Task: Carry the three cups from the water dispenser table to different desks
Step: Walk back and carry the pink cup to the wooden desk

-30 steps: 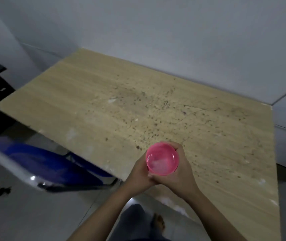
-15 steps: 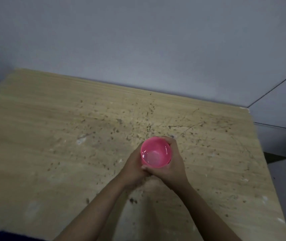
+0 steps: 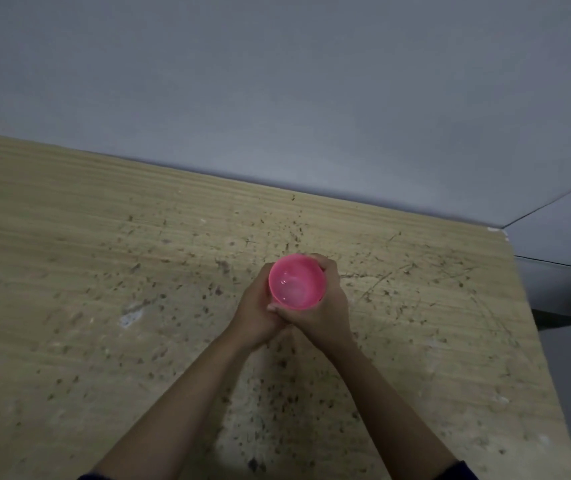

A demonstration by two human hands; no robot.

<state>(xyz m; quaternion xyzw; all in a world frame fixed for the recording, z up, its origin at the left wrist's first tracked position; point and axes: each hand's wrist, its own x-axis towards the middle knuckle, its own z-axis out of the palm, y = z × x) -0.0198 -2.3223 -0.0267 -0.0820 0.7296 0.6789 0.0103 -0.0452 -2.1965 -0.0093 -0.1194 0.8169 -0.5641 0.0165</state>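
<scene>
A pink plastic cup [image 3: 296, 283] with clear water in it is upright over the middle of a light wooden desk [image 3: 69, 306]. My left hand [image 3: 254, 311] wraps its left side and my right hand [image 3: 324, 308] wraps its right side, fingers overlapping below the rim. The cup's base is hidden by my hands, so I cannot tell whether it touches the desk top. No other cups are in view.
The desk top is stained with many dark specks and scratches. A grey wall [image 3: 277, 81] runs along its far edge. The desk's right edge [image 3: 533, 323] drops off beside a grey partition [image 3: 564, 237].
I have come closer and the cup has moved further in over the desk, from its near edge toward the middle. The blue chair at the left has left the view.
</scene>
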